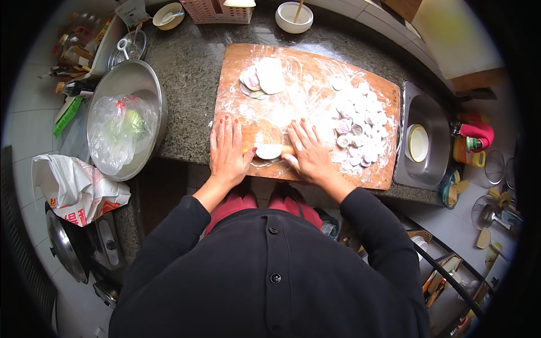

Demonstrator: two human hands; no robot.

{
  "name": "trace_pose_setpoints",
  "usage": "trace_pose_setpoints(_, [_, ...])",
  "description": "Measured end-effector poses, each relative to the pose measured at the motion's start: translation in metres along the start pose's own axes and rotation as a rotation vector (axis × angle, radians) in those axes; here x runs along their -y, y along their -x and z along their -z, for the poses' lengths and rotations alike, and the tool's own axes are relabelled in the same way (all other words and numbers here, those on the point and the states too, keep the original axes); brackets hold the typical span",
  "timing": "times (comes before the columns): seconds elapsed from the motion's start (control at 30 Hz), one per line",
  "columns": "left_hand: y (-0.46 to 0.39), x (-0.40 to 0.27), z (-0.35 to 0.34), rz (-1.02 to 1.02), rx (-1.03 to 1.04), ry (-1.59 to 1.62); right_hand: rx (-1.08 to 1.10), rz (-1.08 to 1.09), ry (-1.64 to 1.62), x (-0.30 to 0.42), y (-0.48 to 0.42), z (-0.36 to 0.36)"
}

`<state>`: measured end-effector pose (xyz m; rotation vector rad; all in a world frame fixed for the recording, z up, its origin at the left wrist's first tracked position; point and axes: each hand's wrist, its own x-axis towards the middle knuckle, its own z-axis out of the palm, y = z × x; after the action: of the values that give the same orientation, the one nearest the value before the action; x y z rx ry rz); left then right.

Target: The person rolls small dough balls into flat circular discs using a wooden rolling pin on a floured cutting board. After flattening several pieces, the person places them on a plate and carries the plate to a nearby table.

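Observation:
Both my hands lie with palms down over a thin wooden rolling pin (288,150) near the front edge of a floured wooden board (308,57). My left hand (226,150) covers the pin's left end, fingers stretched forward. Over the right end rests my right hand (310,154), floury at the fingers. Between them is a round white piece of dough (269,151) at the pin's middle; glare hides exactly how it meets the pin. A stack of flat dough wrappers (263,79) lies at the board's far left. Many small floured dough pieces (359,126) spread over its right side.
A large steel basin (158,122) holding a plastic bag (114,131) stands on the left. Behind the board are a white bowl (294,19) with a stick, a small bowl (169,16) and a pink basket (215,14). A sink (437,126) adjoins on the right.

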<state>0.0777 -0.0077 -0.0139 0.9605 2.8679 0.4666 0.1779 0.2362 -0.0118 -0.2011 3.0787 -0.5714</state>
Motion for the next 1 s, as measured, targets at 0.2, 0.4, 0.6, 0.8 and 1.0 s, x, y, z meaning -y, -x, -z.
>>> trace_pose_setpoints(0.2, [-0.071, 0.017, 0.003, 0.055, -0.156, 0.01, -0.166, -0.084, 0.001, -0.024, -0.077, 0.004])
trace_pose_setpoints(0.4, [-0.011, 0.013, 0.016, -0.278, -0.032, 0.142, -0.063, 0.073, -0.165, -0.006, -0.004, 0.007])
trace_pose_setpoints(0.6, [-0.032, 0.009, 0.013, -0.477, 0.079, 0.505, -0.053, 0.019, -0.213, -0.002, -0.004, 0.005])
trace_pose_setpoints(0.8, [-0.053, 0.003, 0.019, -0.722, 0.001, 0.547, 0.156, -0.101, -0.371, -0.005, -0.02, 0.016])
trace_pose_setpoints(1.0, [-0.065, 0.005, 0.001, -0.094, 0.309, 0.829, -0.039, 0.06, -0.205, 0.007, -0.014, 0.035])
